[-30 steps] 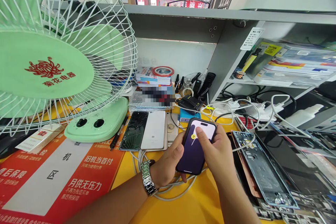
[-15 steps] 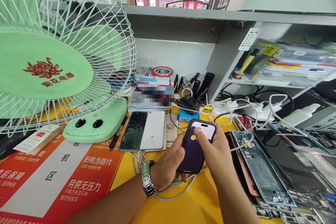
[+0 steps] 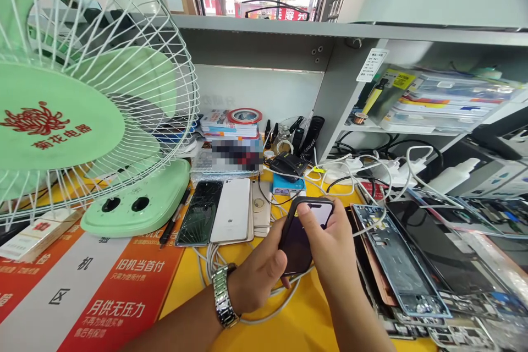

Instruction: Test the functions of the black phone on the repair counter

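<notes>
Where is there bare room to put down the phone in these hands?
Yellow desktop shows below the left hand and right hand holding the phone, between the orange promo mat and the stripped phone frame; a white cable crosses its left side. It is crowded right of the hands, with phone parts, and behind them, among other phones and cables.

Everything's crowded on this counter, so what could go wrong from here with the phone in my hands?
The phone could slip from the left hand and right hand onto the bare phone frame beside them and get scratched. The white cables near the left wrist could also catch the steel wristwatch and drag items across the yellow counter.
</notes>
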Tool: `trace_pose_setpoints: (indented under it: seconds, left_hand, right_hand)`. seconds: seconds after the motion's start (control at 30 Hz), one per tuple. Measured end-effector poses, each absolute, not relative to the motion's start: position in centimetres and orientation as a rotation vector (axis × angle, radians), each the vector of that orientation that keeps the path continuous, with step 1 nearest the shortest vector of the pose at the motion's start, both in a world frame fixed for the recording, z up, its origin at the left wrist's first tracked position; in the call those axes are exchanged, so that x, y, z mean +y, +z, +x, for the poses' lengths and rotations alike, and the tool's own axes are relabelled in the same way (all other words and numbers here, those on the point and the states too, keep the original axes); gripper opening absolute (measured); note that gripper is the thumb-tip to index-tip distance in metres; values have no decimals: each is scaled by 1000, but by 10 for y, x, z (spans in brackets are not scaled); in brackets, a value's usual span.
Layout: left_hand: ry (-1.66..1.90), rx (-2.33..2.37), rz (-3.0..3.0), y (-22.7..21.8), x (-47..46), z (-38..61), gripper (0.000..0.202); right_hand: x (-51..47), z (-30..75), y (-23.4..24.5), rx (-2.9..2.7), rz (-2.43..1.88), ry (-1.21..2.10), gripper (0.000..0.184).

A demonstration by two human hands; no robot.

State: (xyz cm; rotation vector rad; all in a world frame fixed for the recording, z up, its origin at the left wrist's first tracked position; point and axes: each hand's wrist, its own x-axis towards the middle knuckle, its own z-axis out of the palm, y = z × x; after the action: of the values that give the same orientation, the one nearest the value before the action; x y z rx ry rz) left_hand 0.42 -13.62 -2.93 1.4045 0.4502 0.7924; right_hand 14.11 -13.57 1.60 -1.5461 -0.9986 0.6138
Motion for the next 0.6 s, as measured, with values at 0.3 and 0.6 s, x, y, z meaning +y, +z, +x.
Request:
trace_pose_setpoints:
  seconds: [0.3, 0.6]
  left_hand:
    - [803, 454, 1240, -32, -137, 6, 68]
    - [840, 423, 1129, -36, -134, 8, 66]
  right_hand:
    - [-136, 143, 12, -860, -1401, 746, 30]
    - [-133, 151, 4, -899, -1344, 769, 35]
